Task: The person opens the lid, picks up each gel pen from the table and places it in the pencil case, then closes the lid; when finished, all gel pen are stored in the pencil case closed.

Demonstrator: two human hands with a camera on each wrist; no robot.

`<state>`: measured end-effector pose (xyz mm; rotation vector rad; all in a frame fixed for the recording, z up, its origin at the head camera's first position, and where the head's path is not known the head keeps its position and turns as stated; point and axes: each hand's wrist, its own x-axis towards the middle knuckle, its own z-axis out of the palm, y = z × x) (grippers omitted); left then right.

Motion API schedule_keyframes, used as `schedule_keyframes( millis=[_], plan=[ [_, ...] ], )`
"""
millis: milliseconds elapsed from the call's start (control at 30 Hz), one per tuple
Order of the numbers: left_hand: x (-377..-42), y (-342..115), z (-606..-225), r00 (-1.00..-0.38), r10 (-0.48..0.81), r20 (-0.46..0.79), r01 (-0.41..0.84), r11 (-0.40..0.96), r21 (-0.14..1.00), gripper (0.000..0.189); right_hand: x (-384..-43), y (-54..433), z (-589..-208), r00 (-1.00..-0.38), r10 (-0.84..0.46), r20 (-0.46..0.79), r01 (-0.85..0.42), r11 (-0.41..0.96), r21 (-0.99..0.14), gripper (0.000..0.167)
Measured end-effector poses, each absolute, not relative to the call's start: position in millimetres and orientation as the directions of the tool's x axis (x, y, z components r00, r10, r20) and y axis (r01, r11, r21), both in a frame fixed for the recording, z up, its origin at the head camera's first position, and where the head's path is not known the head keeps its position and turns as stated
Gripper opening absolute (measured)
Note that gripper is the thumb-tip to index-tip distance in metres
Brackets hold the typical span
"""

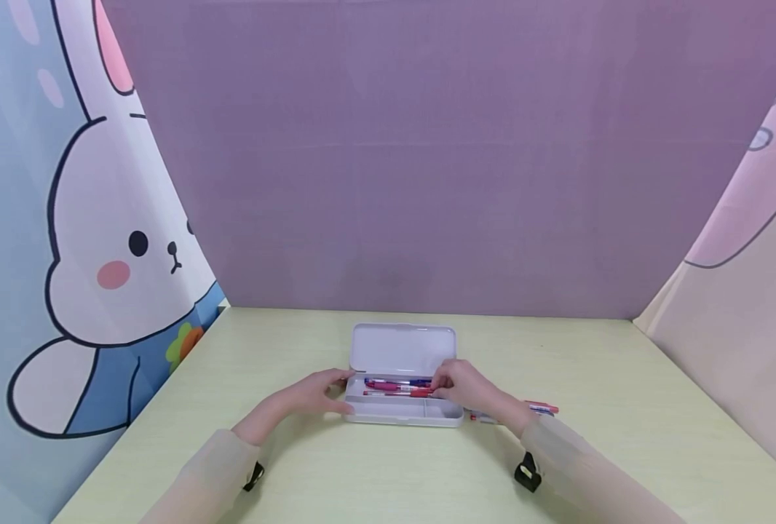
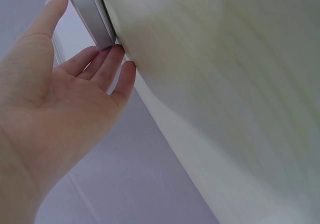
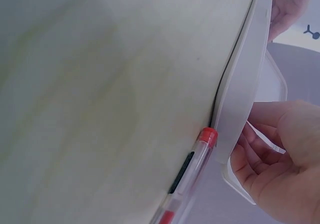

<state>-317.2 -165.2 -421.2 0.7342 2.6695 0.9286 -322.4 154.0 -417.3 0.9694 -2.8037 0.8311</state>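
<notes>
Touching case (image 1: 394,419), left hand (image 1: 314,393) spread; right hand (image 1: 465,384) curled (hold unclear) by three pens (image 1: 397,387).

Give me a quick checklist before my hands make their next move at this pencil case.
1. Lid open: ok, raised at the back.
2. Pencil case steadied: ok, left hand holds its left end.
3. Inside pens lying lengthwise: ok, in the rear compartment.
4. Right hand gripping a pen: cannot tell, fingertips hidden.
5. Every pen inside: not ok, loose pens lie on the table to the right.
</notes>
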Motion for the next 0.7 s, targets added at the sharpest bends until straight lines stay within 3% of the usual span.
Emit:
schedule_keyframes(
  millis=[700],
  plan=[
    [-316.5, -165.0, -421.7, -0.849, 0.526, -0.042, 0.386, 0.672, 0.632, 0.077, -320.3, 160.2, -409.4, -0.817, -0.549, 0.174, -0.547, 0.643, -0.537, 0.006]
  ],
)
